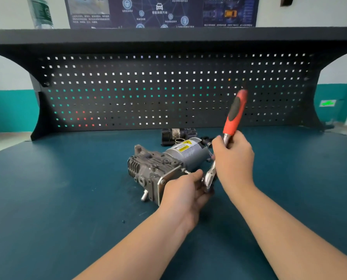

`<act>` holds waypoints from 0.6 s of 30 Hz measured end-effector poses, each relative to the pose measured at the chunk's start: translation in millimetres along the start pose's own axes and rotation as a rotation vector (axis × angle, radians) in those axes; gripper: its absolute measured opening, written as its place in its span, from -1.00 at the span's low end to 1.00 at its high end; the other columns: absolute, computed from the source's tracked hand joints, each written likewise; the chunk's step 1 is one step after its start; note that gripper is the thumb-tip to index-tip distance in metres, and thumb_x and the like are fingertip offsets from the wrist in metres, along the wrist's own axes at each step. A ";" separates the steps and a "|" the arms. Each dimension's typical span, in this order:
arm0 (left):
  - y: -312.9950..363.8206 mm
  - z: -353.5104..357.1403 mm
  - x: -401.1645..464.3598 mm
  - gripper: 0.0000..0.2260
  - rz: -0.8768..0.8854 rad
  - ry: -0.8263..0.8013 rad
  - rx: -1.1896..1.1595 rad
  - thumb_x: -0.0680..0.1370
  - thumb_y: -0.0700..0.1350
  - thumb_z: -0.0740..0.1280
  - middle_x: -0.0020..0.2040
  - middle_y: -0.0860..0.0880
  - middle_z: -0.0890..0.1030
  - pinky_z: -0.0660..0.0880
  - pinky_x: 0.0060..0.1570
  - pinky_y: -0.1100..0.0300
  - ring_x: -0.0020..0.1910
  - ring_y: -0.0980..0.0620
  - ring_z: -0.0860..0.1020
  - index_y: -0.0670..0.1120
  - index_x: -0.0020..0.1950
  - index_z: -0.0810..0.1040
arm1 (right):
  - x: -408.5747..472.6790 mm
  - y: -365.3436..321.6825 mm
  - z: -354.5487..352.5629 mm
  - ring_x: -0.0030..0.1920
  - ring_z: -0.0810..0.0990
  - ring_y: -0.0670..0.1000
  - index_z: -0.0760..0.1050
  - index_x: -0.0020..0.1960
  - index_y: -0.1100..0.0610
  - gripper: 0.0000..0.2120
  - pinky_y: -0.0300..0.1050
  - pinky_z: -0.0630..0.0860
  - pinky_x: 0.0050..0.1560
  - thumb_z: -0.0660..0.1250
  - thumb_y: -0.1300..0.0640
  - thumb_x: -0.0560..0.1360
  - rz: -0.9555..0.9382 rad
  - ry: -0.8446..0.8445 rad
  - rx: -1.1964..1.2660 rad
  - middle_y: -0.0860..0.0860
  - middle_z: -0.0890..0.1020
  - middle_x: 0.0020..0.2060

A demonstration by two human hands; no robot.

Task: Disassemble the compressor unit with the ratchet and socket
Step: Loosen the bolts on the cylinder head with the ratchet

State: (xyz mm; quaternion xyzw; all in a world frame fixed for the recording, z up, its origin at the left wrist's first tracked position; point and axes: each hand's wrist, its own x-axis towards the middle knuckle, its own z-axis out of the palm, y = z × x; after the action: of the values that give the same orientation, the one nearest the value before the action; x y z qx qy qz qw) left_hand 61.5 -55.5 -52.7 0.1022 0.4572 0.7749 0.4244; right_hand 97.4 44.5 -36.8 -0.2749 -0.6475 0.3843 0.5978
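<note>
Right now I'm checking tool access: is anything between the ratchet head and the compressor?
Only the left hand, cupped at the ratchet head beside the compressor plate; the socket is hidden there. The right hand grips the shaft.

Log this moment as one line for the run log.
right hand: grips ratchet shaft | left hand: steadies ratchet head beside compressor | compressor: lying on bench

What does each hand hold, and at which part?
The right hand holds the ratchet on its metal shaft, just below the red grip. The left hand steadies the ratchet's head end beside the compressor.
</note>
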 end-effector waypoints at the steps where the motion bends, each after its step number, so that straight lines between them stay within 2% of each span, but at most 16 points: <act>1: 0.0 0.8 -0.2 -0.89 0.000 0.008 -0.001 0.54 -0.29 0.30 -0.08 -0.23 0.61 0.60 -0.21 0.09 -0.22 -0.09 0.59 -0.28 0.04 0.54 | 4.8 8.1 -0.3 -0.46 0.41 0.08 0.36 -0.31 0.09 -0.81 -0.21 0.33 -0.51 0.27 0.18 0.46 0.253 -0.025 0.046 0.03 0.52 -0.43; 2: -0.2 1.1 -0.5 -0.90 0.000 0.015 -0.007 0.54 -0.29 0.30 -0.08 -0.23 0.60 0.59 -0.22 0.10 -0.23 -0.08 0.58 -0.27 0.03 0.53 | 6.5 14.5 -0.3 -0.47 0.40 0.05 0.42 -0.25 0.14 -0.88 -0.24 0.29 -0.54 0.28 0.20 0.47 0.488 -0.063 0.094 0.10 0.56 -0.38; 3: -0.3 1.4 -0.9 -0.90 -0.001 0.017 -0.013 0.54 -0.29 0.30 -0.08 -0.23 0.59 0.59 -0.21 0.10 -0.23 -0.08 0.58 -0.26 0.03 0.52 | 5.9 17.7 0.9 -0.47 0.41 0.03 0.46 -0.18 0.18 -0.93 -0.24 0.30 -0.52 0.29 0.20 0.47 0.637 -0.086 0.133 0.12 0.57 -0.34; 4: -0.2 1.5 -1.5 -0.90 -0.002 0.018 -0.018 0.53 -0.30 0.30 -0.07 -0.23 0.58 0.59 -0.21 0.09 -0.23 -0.08 0.57 -0.26 0.04 0.52 | 4.7 18.8 2.1 -0.45 0.43 0.03 0.48 -0.16 0.20 -0.93 -0.20 0.36 -0.47 0.29 0.20 0.47 0.674 -0.082 0.135 0.11 0.57 -0.35; 5: 0.0 1.4 -1.8 -0.90 -0.001 0.019 -0.022 0.53 -0.30 0.29 -0.08 -0.23 0.59 0.59 -0.23 0.10 -0.23 -0.08 0.58 -0.26 0.04 0.52 | 4.2 18.7 3.5 -0.44 0.47 0.03 0.48 -0.19 0.18 -0.92 -0.16 0.40 -0.41 0.29 0.19 0.47 0.588 -0.062 0.111 0.08 0.56 -0.41; 7: 0.5 0.8 -2.2 -0.92 0.005 0.022 -0.027 0.53 -0.30 0.29 -0.12 -0.23 0.60 0.60 -0.25 0.11 -0.27 -0.08 0.59 -0.26 0.00 0.53 | 1.9 8.2 2.3 -0.48 0.48 -0.03 0.39 -0.32 0.09 -0.80 -0.16 0.39 -0.40 0.29 0.16 0.47 0.214 -0.003 0.088 -0.01 0.50 -0.52; 10: -1.1 -0.5 -2.0 -0.91 0.018 0.025 -0.029 0.53 -0.27 0.31 -0.12 -0.21 0.63 0.60 -0.16 0.08 -0.27 -0.07 0.59 -0.25 0.00 0.56 | -9.3 -13.8 -3.5 -0.50 0.35 -0.06 0.29 -0.33 0.01 -0.74 -0.23 0.32 -0.42 0.30 0.10 0.48 -0.328 -0.041 0.064 -0.02 0.41 -0.51; 12: -2.2 -0.7 -1.2 -0.90 0.020 0.013 -0.025 0.53 -0.27 0.32 -0.21 -0.16 0.63 0.60 -0.19 0.11 -0.33 -0.04 0.58 -0.24 0.01 0.57 | -16.9 -17.4 -4.0 -0.48 0.29 -0.07 0.27 -0.31 0.00 -0.74 -0.36 0.23 -0.42 0.29 0.12 0.48 -0.495 -0.062 0.009 -0.02 0.39 -0.49; 13: -1.8 -0.4 -0.5 -0.90 0.018 0.010 -0.024 0.53 -0.27 0.32 -0.23 -0.15 0.62 0.60 -0.22 0.13 -0.34 -0.03 0.58 -0.24 0.01 0.57 | -17.9 -17.5 -3.3 -0.47 0.29 -0.07 0.25 -0.32 -0.01 -0.73 -0.36 0.22 -0.43 0.29 0.13 0.48 -0.501 -0.057 -0.001 -0.03 0.37 -0.50; 15: -0.7 -0.2 1.1 -0.89 0.008 0.020 -0.025 0.53 -0.28 0.31 -0.19 -0.17 0.63 0.60 -0.25 0.13 -0.30 -0.05 0.59 -0.25 0.03 0.56 | -12.3 -13.6 -1.1 -0.48 0.29 -0.08 0.25 -0.34 -0.01 -0.72 -0.28 0.26 -0.43 0.28 0.12 0.48 -0.361 -0.026 -0.001 -0.07 0.36 -0.53; 16: 0.0 0.2 1.6 -0.89 0.003 0.023 -0.023 0.53 -0.28 0.31 -0.15 -0.19 0.63 0.60 -0.27 0.13 -0.28 -0.06 0.60 -0.25 0.04 0.55 | -6.1 -8.7 -0.6 -0.49 0.30 -0.08 0.27 -0.35 0.01 -0.73 -0.20 0.31 -0.41 0.27 0.12 0.48 -0.217 -0.010 -0.002 -0.09 0.37 -0.56; 18: 0.5 1.2 1.1 -0.88 -0.004 0.020 -0.019 0.54 -0.28 0.30 -0.12 -0.21 0.62 0.60 -0.31 0.14 -0.28 -0.06 0.59 -0.26 0.06 0.53 | 5.5 4.8 -0.7 -0.50 0.38 -0.05 0.36 -0.33 0.08 -0.80 -0.08 0.39 -0.40 0.27 0.15 0.46 0.192 -0.034 0.000 -0.09 0.47 -0.53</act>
State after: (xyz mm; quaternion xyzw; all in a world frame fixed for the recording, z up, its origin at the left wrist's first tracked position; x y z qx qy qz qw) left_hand 61.2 -54.1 -51.9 0.0896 0.4543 0.7792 0.4224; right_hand 96.9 51.7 -37.6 -0.3293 -0.6282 0.4443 0.5472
